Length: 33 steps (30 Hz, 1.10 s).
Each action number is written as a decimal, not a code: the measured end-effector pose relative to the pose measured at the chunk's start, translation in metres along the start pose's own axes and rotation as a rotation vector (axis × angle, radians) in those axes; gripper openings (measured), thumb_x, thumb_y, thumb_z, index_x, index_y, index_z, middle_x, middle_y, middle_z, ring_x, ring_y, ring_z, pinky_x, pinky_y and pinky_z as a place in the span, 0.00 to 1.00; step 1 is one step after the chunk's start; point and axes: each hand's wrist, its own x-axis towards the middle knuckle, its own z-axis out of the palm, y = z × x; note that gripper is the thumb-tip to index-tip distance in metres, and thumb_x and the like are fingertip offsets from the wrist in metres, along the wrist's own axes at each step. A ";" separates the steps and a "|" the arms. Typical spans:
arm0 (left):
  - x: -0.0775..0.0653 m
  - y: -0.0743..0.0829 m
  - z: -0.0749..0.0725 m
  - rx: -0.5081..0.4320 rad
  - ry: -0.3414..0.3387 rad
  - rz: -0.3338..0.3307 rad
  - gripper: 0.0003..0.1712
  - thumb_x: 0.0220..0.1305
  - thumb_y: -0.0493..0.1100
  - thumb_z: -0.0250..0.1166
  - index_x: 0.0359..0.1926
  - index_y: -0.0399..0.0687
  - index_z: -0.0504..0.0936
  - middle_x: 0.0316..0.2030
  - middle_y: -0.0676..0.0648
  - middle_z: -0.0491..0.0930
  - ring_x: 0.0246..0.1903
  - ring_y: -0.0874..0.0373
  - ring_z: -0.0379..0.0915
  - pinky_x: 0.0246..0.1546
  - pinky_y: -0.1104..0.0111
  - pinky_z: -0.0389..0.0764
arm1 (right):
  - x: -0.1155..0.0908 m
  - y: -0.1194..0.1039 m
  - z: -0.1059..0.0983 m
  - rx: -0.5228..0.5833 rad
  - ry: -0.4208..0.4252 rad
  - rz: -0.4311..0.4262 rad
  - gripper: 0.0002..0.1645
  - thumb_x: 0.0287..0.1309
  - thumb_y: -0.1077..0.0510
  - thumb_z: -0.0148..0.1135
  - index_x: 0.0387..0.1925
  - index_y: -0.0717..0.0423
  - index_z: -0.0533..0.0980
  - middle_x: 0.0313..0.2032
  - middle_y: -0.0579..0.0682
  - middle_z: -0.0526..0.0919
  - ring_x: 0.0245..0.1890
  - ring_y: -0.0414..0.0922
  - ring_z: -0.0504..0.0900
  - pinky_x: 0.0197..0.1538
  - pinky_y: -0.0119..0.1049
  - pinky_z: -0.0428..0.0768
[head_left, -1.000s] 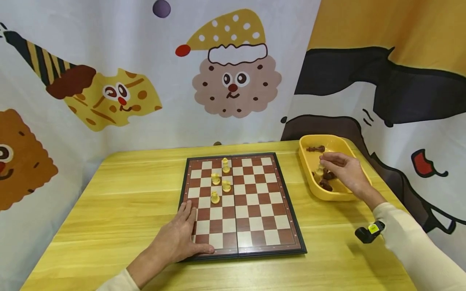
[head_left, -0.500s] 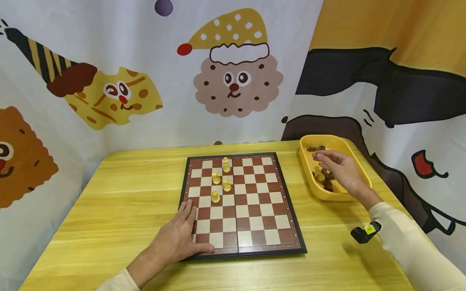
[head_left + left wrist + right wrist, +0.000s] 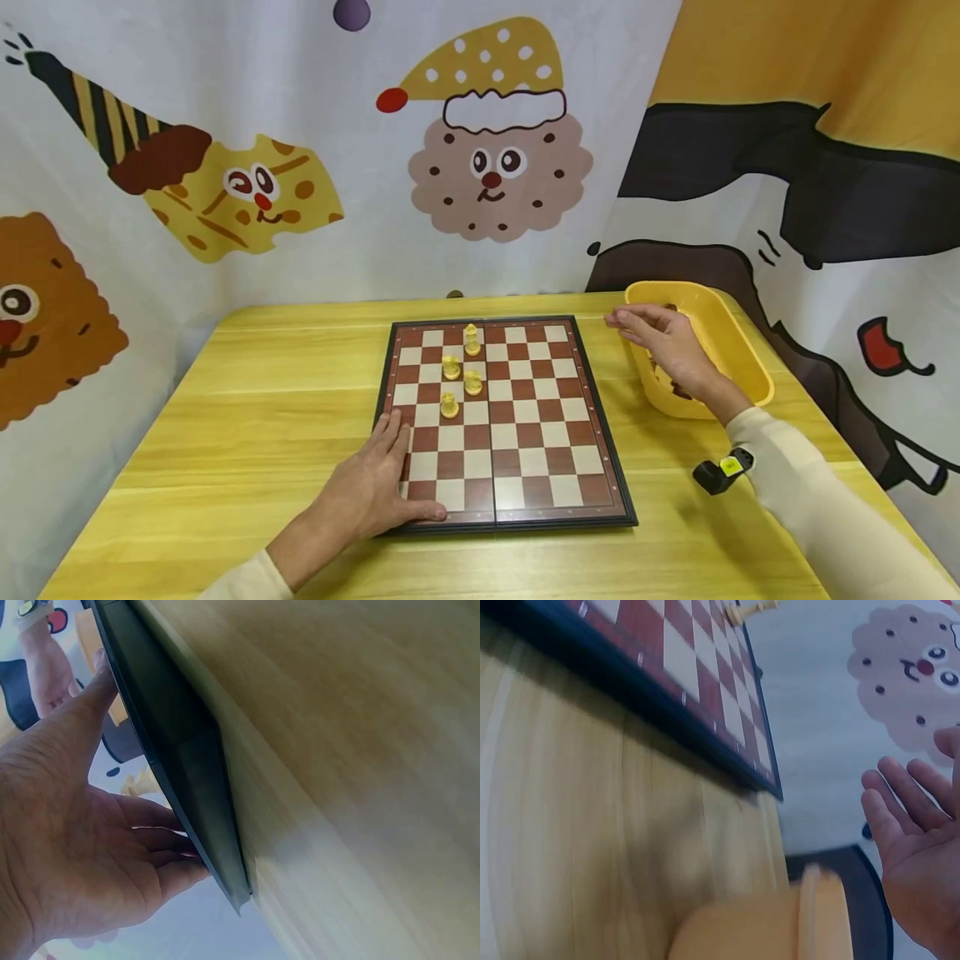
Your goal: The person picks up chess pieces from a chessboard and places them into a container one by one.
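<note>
My left hand [image 3: 367, 492] rests on the near left corner of a red-and-cream chessboard [image 3: 558, 462], fingers stretched along the left edge and thumb on the front border. In the left wrist view its fingers [image 3: 161, 840] lie over the board's dark rim [image 3: 187, 757]. Several pale yellow chess pieces [image 3: 472, 383] stand on the board's left half, knights among them. My right hand [image 3: 667, 342] hovers over the left rim of a yellow tray [image 3: 738, 350], fingers pointing at the board. In the right wrist view its palm [image 3: 922, 862] faces the camera, fingers loosely extended, no piece visible in it.
Dark brown chess pieces [image 3: 681, 390] lie in the tray, partly hidden by my right hand. Both board and tray sit on a yellow wood-grain table [image 3: 247, 417]. Behind hangs a cartoon-printed curtain [image 3: 360, 258].
My right hand has risen from the pieces in the tray and moved left to the tray's rim, leaving a pale piece in the tray. The left hand stays on the board.
</note>
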 end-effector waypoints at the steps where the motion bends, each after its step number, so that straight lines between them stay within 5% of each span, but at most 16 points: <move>1: 0.000 0.000 0.000 0.000 0.000 0.000 0.76 0.42 0.84 0.66 0.73 0.27 0.62 0.74 0.27 0.55 0.74 0.35 0.49 0.61 0.46 0.73 | 0.002 0.001 0.003 0.013 -0.016 -0.003 0.29 0.77 0.50 0.55 0.61 0.74 0.73 0.56 0.63 0.82 0.54 0.38 0.82 0.57 0.34 0.78; 6: 0.000 0.001 0.002 -0.011 -0.007 -0.011 0.75 0.43 0.84 0.67 0.73 0.27 0.62 0.74 0.28 0.54 0.74 0.35 0.49 0.61 0.46 0.73 | 0.008 0.004 0.016 0.081 -0.054 0.004 0.27 0.77 0.53 0.55 0.60 0.76 0.72 0.55 0.59 0.83 0.55 0.42 0.82 0.58 0.35 0.78; 13: 0.000 0.001 0.000 -0.005 -0.019 -0.007 0.76 0.43 0.84 0.66 0.73 0.27 0.62 0.74 0.28 0.54 0.74 0.35 0.48 0.61 0.47 0.73 | 0.014 0.003 0.036 0.001 -0.107 0.031 0.24 0.74 0.53 0.60 0.62 0.66 0.75 0.56 0.57 0.83 0.56 0.44 0.81 0.57 0.28 0.77; 18: -0.001 0.000 -0.001 0.007 -0.015 -0.004 0.76 0.43 0.85 0.65 0.73 0.27 0.62 0.74 0.28 0.54 0.74 0.35 0.49 0.60 0.46 0.74 | 0.023 -0.004 0.054 -0.009 -0.133 -0.002 0.24 0.72 0.56 0.62 0.62 0.67 0.76 0.56 0.61 0.83 0.54 0.44 0.82 0.56 0.33 0.79; 25: -0.004 -0.003 0.003 0.040 0.023 0.014 0.76 0.44 0.86 0.62 0.73 0.27 0.62 0.74 0.28 0.55 0.74 0.36 0.49 0.60 0.49 0.75 | 0.041 -0.013 0.082 0.015 -0.211 0.015 0.25 0.72 0.56 0.62 0.63 0.68 0.76 0.57 0.59 0.83 0.58 0.55 0.81 0.61 0.55 0.76; 29: -0.004 -0.004 0.003 0.040 0.040 0.020 0.75 0.44 0.85 0.64 0.73 0.27 0.63 0.74 0.28 0.55 0.74 0.36 0.50 0.60 0.49 0.75 | 0.049 -0.016 0.098 0.096 -0.279 0.043 0.24 0.76 0.60 0.56 0.64 0.72 0.72 0.59 0.65 0.79 0.62 0.62 0.75 0.65 0.57 0.71; 33: -0.003 -0.004 0.003 0.026 0.032 0.019 0.75 0.45 0.85 0.64 0.73 0.27 0.62 0.74 0.29 0.54 0.74 0.37 0.48 0.61 0.49 0.74 | 0.055 -0.016 0.115 0.101 -0.336 0.097 0.24 0.77 0.60 0.52 0.66 0.72 0.71 0.61 0.66 0.77 0.64 0.59 0.74 0.66 0.55 0.70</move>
